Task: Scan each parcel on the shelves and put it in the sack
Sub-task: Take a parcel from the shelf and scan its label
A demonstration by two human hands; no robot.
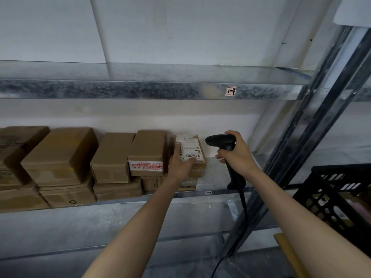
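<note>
Left hand (pixel 180 164) is on the labelled parcel (pixel 191 149), just off frame centre toward 4 o'clock. Its fingers curl over the parcel's left edge and the thumb lies across the near edge of the white label, so it grips the parcel. Motion blur there, so exact finger placement is unclear. The parcel is brown cardboard, label face up and tilted toward the camera, barcode along the near edge. It sits on a flatter box (pixel 188 184) at the right end of the row on the middle shelf (pixel 216 175). Right hand (pixel 240 155) is at 3 o'clock of the parcel, wrapped round the handle of a black scanner (pixel 221 141), index finger at the front of the handle. The scanner head points toward 9 o'clock at the parcel, close but not touching. A cable (pixel 244 203) drops from the handle base toward 6 o'clock. More brown boxes (pixel 62 155), stacked two high, run from the parcel out to 9 o'clock; the one next to the parcel has red-and-white tape (pixel 146 165) on its front. The upper shelf's beam (pixel 140 90) at 12 o'clock carries a small red-and-white sticker (pixel 230 91). Steel upright (pixel 297 157) at 3 o'clock, black plastic crate (pixel 341 197) beyond it toward 4 o'clock.
</note>
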